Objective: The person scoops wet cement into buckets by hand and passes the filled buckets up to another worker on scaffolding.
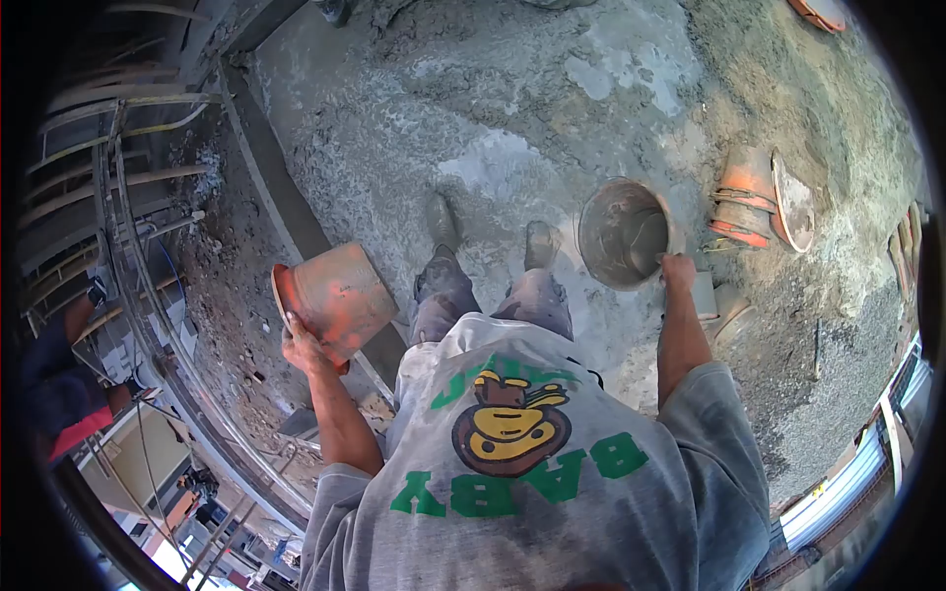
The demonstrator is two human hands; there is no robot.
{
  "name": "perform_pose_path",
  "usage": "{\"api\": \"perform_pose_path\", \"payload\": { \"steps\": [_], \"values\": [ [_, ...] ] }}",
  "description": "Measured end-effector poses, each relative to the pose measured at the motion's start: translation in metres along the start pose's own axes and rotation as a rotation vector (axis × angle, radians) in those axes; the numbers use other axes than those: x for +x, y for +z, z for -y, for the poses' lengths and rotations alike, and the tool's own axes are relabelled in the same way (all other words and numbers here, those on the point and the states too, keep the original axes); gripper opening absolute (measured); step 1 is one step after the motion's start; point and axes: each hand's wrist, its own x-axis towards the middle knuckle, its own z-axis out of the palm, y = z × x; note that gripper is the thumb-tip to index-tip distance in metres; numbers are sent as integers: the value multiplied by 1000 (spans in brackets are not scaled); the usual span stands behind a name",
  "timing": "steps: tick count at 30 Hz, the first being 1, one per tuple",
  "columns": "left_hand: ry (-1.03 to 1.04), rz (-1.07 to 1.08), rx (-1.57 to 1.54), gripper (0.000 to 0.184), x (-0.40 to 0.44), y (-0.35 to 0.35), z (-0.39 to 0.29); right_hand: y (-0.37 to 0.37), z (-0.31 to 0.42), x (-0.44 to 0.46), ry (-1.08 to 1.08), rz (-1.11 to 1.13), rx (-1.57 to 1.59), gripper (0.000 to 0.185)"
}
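Observation:
My left hand (304,347) grips the rim of an orange bucket (343,300) caked in grey cement. That bucket lies tilted on its side in the air, with its bottom toward my legs. My right hand (677,269) is closed on the edge of a second bucket (623,234), a dirty grey one whose mouth faces up. Its inside is coated with grey cement; how much it contains I cannot tell. Beneath my boots (440,222) spreads wet grey concrete (394,138).
Orange buckets (744,197) lie on their sides at the right, and another bucket (704,295) sits behind my right wrist. A long board (271,177) edges the concrete on the left. Past it stand metal rails (133,236) and another person (74,384). Gravel (828,374) covers the lower right.

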Motion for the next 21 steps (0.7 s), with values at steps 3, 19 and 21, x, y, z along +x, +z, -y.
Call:
{"api": "perform_pose_path", "payload": {
  "steps": [3, 19, 21],
  "values": [
    [56, 130, 41, 37, 26, 36, -11, 36, -1, -37, -80, -65, -199, 8],
    [221, 871, 19, 35, 233, 205, -94, 84, 134, -292, 1306, 43, 633, 33],
    [303, 875, 8, 36, 252, 205, -115, 142, 122, -314, 1269, 86, 527, 30]
  ]
}}
